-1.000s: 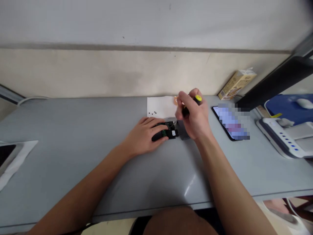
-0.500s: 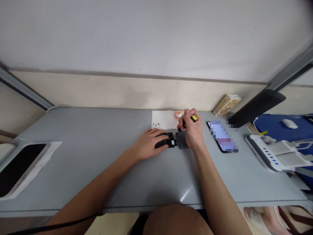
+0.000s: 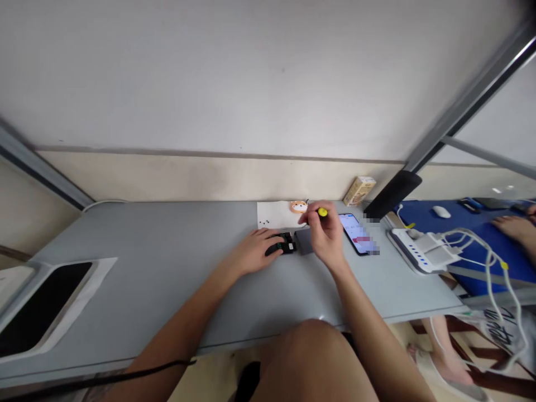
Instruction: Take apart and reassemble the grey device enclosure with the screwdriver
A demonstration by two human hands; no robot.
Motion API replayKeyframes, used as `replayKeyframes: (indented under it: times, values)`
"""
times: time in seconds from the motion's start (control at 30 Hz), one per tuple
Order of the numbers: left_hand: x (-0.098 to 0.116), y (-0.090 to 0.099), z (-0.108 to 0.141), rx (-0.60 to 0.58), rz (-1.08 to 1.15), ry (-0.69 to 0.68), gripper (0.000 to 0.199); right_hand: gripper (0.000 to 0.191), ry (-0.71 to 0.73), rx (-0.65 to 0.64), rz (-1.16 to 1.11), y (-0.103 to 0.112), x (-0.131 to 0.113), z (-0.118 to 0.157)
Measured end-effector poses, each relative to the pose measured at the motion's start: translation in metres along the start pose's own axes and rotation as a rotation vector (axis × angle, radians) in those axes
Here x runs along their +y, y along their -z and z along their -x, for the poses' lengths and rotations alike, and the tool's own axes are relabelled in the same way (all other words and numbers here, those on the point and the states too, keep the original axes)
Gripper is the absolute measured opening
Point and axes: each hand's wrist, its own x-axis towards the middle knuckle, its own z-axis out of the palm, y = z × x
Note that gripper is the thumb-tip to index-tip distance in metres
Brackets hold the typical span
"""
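Note:
My left hand is closed over an opened black device, with its fingers laid across the top and the thumb along the near side. A green circuit board shows inside it. In my closed right hand is a screwdriver with a black and yellow handle; its yellow end points up and its tip cannot be made out. Beneath the right hand, close to the device, lies a flat dark grey piece. Small dark screws lie on a white sheet behind the device.
An orange and white animal-face item sits on the sheet. To the right are a lit phone, a small carton and a power strip with cables. A black-screened tablet-like device lies left. Another person's hand rests far right.
The screwdriver has come away from the device, its handle now more end-on towards me. My left hand stays on the device. The view has turned to the right.

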Motion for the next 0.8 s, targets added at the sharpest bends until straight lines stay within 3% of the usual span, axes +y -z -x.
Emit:
replayKeyframes:
  times: [0.07,0.1,0.2,0.3,0.4,0.53,0.67,0.8]
  values:
    - [-0.001,0.004,0.001,-0.015,0.025,0.008,0.031,0.009,0.074,-0.129,0.248,0.021,-0.011,0.001]
    - [-0.002,0.007,0.002,-0.02,0.038,0.019,0.034,0.014,0.05,-0.263,0.368,0.033,-0.013,0.002]
    - [-0.008,0.018,0.005,-0.046,0.083,0.083,0.049,0.042,-0.067,-0.658,0.686,0.063,-0.003,0.007]
    - [-0.016,0.027,0.009,-0.112,0.131,0.161,0.07,0.07,-0.162,-0.855,0.868,0.083,0.018,0.012]
    - [-0.022,0.031,0.012,-0.165,0.15,0.214,0.076,0.07,-0.267,-0.93,0.859,0.092,0.031,0.008]
    - [-0.025,0.03,0.012,-0.132,0.182,0.184,0.071,0.065,-0.277,-0.991,0.807,0.091,0.033,-0.013]
    - [-0.031,0.027,0.011,-0.089,0.228,0.185,0.077,0.059,-0.275,-1.085,0.786,0.074,0.031,-0.034]
    - [-0.037,0.023,0.012,-0.038,0.258,0.209,0.082,0.059,-0.239,-1.142,0.766,0.05,0.026,-0.039]
